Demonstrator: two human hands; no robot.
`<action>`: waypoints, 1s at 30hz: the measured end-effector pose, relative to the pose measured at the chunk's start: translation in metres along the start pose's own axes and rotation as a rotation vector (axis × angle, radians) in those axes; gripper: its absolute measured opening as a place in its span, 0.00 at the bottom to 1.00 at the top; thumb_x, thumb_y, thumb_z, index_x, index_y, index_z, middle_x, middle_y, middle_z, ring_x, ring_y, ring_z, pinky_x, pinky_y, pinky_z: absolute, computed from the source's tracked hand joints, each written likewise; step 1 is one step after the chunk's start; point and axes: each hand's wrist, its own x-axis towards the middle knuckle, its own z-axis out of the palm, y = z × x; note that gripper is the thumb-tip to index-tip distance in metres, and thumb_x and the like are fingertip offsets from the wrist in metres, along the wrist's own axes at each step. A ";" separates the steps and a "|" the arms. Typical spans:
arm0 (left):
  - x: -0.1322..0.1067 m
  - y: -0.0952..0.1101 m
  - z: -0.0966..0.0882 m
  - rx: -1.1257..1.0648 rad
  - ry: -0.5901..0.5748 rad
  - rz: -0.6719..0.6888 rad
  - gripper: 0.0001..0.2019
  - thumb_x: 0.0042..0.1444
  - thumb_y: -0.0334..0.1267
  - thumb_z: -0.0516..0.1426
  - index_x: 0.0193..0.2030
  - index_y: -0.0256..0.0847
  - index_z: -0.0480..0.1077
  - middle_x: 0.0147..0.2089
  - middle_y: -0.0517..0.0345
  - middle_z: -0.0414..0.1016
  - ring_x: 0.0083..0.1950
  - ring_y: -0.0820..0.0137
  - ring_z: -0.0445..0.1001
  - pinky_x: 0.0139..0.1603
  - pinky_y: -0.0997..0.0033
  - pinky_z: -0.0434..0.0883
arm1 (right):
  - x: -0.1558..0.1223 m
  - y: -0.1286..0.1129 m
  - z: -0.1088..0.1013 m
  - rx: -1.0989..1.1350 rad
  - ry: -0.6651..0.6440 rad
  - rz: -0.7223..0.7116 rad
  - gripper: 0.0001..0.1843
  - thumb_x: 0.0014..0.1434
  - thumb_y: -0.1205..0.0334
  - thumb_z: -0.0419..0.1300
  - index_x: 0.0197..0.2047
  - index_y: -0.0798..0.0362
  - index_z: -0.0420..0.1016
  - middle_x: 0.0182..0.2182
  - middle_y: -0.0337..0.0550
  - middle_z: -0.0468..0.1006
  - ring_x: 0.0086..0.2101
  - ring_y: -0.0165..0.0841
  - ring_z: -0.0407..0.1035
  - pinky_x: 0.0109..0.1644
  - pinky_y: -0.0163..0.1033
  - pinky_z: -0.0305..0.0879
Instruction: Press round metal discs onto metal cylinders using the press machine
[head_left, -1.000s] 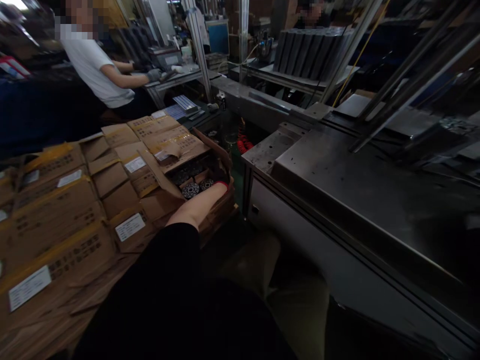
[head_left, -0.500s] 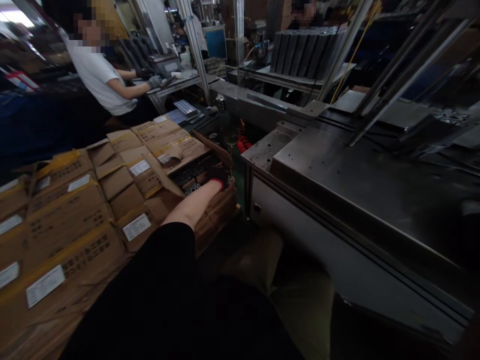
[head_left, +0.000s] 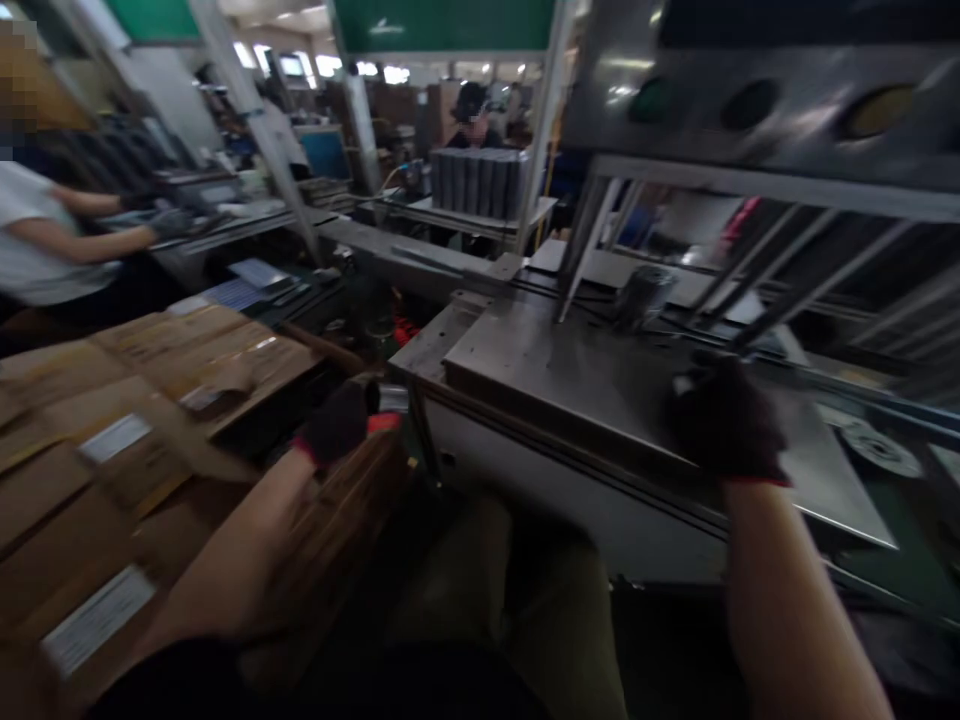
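My left hand [head_left: 337, 422], in a black glove with a red cuff, is shut on a small silver metal cylinder [head_left: 393, 399] above the edge of an opened cardboard carton [head_left: 337, 510]. My right hand [head_left: 726, 422], also gloved in black, hovers over the far right part of a stainless steel table [head_left: 555, 385]. Something pale shows at its fingertips, but blur hides what it is. A dark ribbed cylinder [head_left: 643, 296] stands at the table's back edge, beyond my right hand.
Taped cardboard cartons [head_left: 127, 470] with white labels fill the lower left. A gloved co-worker [head_left: 45, 235] works at a bench on the left. Another person [head_left: 472, 120] stands behind a row of dark grey cylinders [head_left: 478, 182]. Steel uprights rise around the table.
My view has swung right and up. My left hand has come out of the carton holding the cylinder, and my right hand has entered view over the steel table.
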 end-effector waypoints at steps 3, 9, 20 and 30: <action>0.019 0.044 0.012 -0.457 -0.038 0.182 0.37 0.55 0.55 0.75 0.68 0.47 0.75 0.63 0.50 0.86 0.59 0.51 0.86 0.60 0.52 0.86 | -0.012 -0.019 0.010 0.159 -0.076 -0.022 0.26 0.67 0.52 0.65 0.66 0.46 0.79 0.48 0.56 0.89 0.48 0.53 0.84 0.51 0.57 0.78; 0.107 0.170 0.109 -0.697 -0.122 0.548 0.44 0.51 0.54 0.79 0.72 0.43 0.74 0.71 0.40 0.80 0.70 0.46 0.81 0.71 0.45 0.81 | -0.022 -0.042 0.046 0.948 0.048 -0.219 0.24 0.68 0.38 0.65 0.58 0.45 0.77 0.49 0.48 0.87 0.48 0.43 0.84 0.54 0.51 0.83; 0.166 0.195 0.190 -0.362 -0.087 0.702 0.45 0.54 0.50 0.77 0.74 0.38 0.68 0.76 0.31 0.73 0.78 0.39 0.72 0.83 0.30 0.66 | -0.042 -0.051 0.034 1.068 0.347 -0.064 0.24 0.63 0.35 0.71 0.44 0.49 0.89 0.41 0.48 0.90 0.45 0.47 0.85 0.54 0.55 0.84; 0.175 0.193 0.192 -0.274 -0.133 0.747 0.47 0.54 0.61 0.74 0.75 0.41 0.69 0.75 0.33 0.75 0.80 0.39 0.70 0.86 0.32 0.62 | -0.048 -0.051 0.036 0.802 0.359 -0.356 0.10 0.62 0.51 0.72 0.44 0.44 0.92 0.39 0.45 0.90 0.44 0.47 0.84 0.65 0.59 0.78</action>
